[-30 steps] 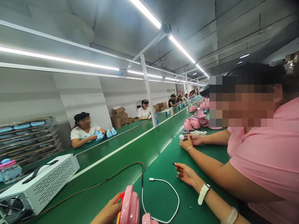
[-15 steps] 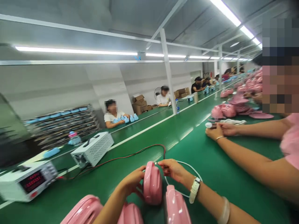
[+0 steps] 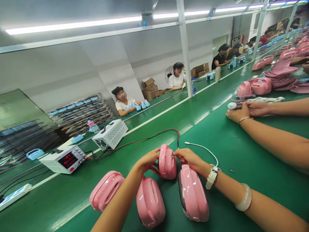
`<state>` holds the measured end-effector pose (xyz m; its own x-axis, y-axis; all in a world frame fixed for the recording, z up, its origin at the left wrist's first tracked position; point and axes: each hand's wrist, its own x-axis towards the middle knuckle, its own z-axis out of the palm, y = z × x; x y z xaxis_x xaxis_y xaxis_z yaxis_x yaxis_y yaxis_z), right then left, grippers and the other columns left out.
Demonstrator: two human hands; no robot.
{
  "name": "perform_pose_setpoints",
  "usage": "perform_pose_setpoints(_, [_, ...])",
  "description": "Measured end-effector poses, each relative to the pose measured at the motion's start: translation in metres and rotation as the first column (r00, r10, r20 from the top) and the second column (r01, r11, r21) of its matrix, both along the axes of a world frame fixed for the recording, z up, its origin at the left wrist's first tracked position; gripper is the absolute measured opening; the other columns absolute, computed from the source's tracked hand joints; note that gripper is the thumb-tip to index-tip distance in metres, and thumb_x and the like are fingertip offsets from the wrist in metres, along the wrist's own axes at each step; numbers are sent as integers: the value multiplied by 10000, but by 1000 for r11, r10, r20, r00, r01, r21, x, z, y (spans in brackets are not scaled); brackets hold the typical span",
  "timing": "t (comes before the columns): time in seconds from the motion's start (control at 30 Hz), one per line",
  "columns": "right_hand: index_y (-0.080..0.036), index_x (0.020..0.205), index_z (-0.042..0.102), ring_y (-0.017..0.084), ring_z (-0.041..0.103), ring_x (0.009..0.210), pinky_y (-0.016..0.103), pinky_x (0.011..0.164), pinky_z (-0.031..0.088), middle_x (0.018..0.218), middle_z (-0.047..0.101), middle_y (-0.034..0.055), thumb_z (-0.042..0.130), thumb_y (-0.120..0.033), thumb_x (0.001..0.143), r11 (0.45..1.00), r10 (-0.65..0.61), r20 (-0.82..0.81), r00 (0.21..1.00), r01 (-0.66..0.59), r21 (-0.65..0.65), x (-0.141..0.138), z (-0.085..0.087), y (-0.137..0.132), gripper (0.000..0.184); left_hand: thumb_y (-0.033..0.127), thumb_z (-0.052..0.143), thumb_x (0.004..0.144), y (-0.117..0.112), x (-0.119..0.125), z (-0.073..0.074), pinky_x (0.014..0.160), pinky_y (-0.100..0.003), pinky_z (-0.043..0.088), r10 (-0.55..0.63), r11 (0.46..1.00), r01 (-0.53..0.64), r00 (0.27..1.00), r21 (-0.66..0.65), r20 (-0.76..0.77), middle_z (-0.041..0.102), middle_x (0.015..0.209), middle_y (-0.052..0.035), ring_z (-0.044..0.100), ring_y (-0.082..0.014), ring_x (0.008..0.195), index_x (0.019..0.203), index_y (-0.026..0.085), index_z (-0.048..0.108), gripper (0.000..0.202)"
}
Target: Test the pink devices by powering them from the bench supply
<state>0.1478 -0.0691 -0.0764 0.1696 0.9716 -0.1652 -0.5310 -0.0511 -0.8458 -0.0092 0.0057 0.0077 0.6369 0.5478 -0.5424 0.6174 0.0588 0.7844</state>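
My left hand [image 3: 150,161] is closed around the far side of a glossy pink plastic casing [image 3: 167,166], which stands upright on the green table. At that casing's upper right side, my right hand [image 3: 187,157] pinches a small metal-tipped plug [image 3: 173,154]. The tip meets the casing's side; how far in it sits I cannot tell. A red and black cable [image 3: 156,132] runs to the right hand. Nearer to me stand more pink casings: one left [image 3: 106,190], one in the middle [image 3: 151,203] and one with a dark front panel [image 3: 194,196].
A power supply with red digits [image 3: 63,159] and a second grey unit [image 3: 111,133] stand left. A white cable [image 3: 205,148] lies right of my hand. On the right, a co-worker's hands [image 3: 243,111] hold a white-tipped object near pink parts [image 3: 282,75].
The view has tilted downward, showing more of the near casings. The plug in my right hand has come from beside the casing's top to against its side. My left hand keeps its hold.
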Motion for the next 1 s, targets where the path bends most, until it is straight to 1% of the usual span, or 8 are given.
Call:
perform_pose_setpoints(0.13, [-164,462,432,26,214,408,226,414,113,419,340,-81,668,-202,542,999,17,-1,1000,-17,-30,1,-3,-2,252,307,592,602,0,0,-1,455,-262,488,7,1000,-7,1000,-2,-4,538,1176,-130,603,-206,637,1284,210,396,716])
perform_pose_setpoints(0.27, [-174,452,398,27,192,415,230,422,105,419,317,-86,656,-196,540,999,22,7,1000,-21,-39,0,-2,-4,274,322,598,620,0,0,-2,499,-303,515,7,1000,-7,1000,4,-10,548,1149,-129,608,-217,655,1283,216,398,700])
perform_pose_setpoints(0.43, [-177,434,395,32,233,425,234,432,119,424,337,-73,635,-210,493,998,37,19,999,-36,-49,-2,1,-6,250,321,602,605,1,-1,-2,482,-312,521,-1,1000,1,1000,-4,-3,531,1188,-122,613,-227,667,1274,223,415,701])
perform_pose_setpoints(0.6, [-183,439,388,31,228,418,236,432,118,424,339,-75,642,-236,486,996,59,35,998,-57,-62,-3,2,-7,263,313,590,603,0,-1,-1,466,-307,523,-4,1000,4,1000,0,-2,517,1222,-112,614,-221,666,1285,219,407,712])
perform_pose_setpoints(0.77, [-183,448,402,38,234,415,245,442,124,433,341,-75,644,-291,490,996,91,75,993,-89,-26,-3,-3,-6,268,308,589,608,-2,-1,1,444,-284,511,0,1000,0,1000,8,-10,513,1241,-106,620,-235,696,1269,225,432,684])
perform_pose_setpoints(0.87, [-178,449,417,41,230,411,251,447,122,435,347,-73,653,-309,516,995,102,115,988,-104,9,0,-7,-6,278,283,577,610,-2,-1,0,443,-276,500,2,1000,-2,1000,8,-12,542,1195,-115,615,-225,666,1271,228,434,678])
perform_pose_setpoints(1.0, [-144,495,532,58,311,431,249,459,164,458,432,-47,711,-310,543,989,118,185,976,-133,67,7,-10,-4,249,273,565,611,0,-1,-3,435,-251,478,4,1000,-4,1000,-2,-9,577,1118,-122,608,-212,637,1278,218,422,685])
